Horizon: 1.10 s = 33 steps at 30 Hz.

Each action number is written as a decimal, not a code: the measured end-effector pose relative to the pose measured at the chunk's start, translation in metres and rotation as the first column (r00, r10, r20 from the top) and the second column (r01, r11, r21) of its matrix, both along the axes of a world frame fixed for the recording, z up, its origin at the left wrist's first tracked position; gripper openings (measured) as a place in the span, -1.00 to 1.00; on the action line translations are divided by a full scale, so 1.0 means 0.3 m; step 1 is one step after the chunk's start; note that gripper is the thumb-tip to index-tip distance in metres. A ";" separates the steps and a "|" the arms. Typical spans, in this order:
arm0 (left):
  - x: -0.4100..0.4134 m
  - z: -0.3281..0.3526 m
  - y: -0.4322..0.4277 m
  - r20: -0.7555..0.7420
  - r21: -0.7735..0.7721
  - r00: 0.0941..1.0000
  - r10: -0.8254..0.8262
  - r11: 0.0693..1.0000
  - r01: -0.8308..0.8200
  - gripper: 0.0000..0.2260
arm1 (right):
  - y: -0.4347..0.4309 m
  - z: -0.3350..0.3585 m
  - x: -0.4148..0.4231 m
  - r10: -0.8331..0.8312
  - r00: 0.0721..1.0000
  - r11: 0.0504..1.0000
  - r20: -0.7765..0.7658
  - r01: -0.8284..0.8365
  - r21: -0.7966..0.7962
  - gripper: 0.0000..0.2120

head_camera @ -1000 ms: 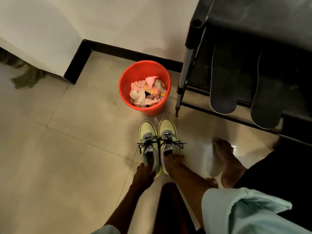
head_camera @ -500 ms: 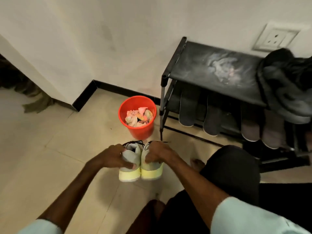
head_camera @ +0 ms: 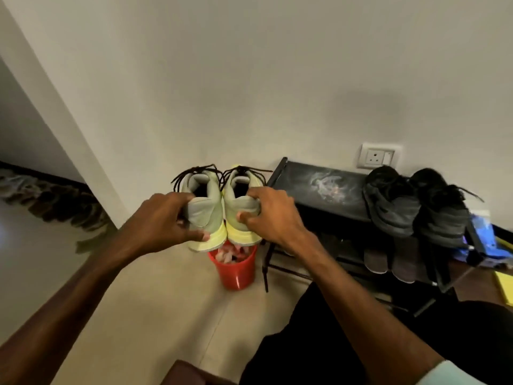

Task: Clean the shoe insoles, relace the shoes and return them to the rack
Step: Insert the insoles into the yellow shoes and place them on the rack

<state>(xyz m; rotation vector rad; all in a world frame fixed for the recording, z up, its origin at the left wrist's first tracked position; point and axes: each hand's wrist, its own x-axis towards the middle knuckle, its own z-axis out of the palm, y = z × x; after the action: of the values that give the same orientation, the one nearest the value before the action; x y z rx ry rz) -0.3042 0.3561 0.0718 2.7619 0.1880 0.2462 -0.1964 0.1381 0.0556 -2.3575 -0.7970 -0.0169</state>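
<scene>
"Carrying the pair by the heels: is that hold good enough to reach the rack?"

"I'd say so. The left hand has its fingers hooked over the collar of the left shoe and its thumb down by the yellow sole. The right hand pinches the right shoe the same way. Both shoes are in the air, touching side by side, toes pointing away from the hands."

"Where should they go?"

"The rack's top shelf lies just right of the right hand and a little beyond it. Its nearer end is bare and dusty; a pair of black shoes fills the part farther right. So, as I judge it, swing sideways to the right, then lower."

"Anything to mind?"

"The black laces stick out loose beyond the fingertips and could snag on the rack's corner post, so lead with the toes over the shelf edge. Directly below the hands stands a red bucket of scraps, and a slip there would drop a clean shoe into rubbish. Grip firmly until both soles sit flat."

"And the insoles?"

"I can't see inside the shoes. Some insoles show on the lower shelf, below and right of the right hand. Whether they belong to this pair I cannot tell."
</scene>
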 end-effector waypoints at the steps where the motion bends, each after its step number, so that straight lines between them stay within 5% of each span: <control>1: 0.020 0.020 -0.021 0.059 0.001 0.998 -0.024 1.000 0.024 -0.58 | -0.027 0.023 0.011 -0.038 0.999 0.998 0.024 0.037 0.048 -0.84; 7: 0.272 0.008 -0.199 0.266 -0.147 0.935 -0.235 0.948 0.281 -0.62 | -0.242 0.082 0.122 -0.277 0.954 0.958 0.115 0.266 0.104 -0.73; 14: 0.584 -0.124 -0.354 0.128 -0.073 0.922 -0.367 0.923 0.378 -0.54 | -0.418 -0.061 0.290 -0.470 0.883 0.882 0.002 0.470 0.030 -0.65; 25: 0.851 -0.243 -0.359 0.074 -0.164 0.933 -0.353 0.918 0.361 -0.54 | -0.380 -0.193 0.493 -0.509 0.861 0.861 -0.006 0.508 0.031 -0.62; 33: 0.869 -0.294 -0.361 0.077 -0.140 0.946 -0.315 0.936 0.323 -0.34 | -0.390 -0.222 0.490 -0.485 0.874 0.873 -0.008 0.485 0.048 -0.53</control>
<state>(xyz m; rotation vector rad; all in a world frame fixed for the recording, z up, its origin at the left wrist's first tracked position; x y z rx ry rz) -0.0434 0.2478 -0.0163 2.5812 -0.2460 0.2094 -0.0495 0.0210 -0.0109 -2.4494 -0.1813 -0.2511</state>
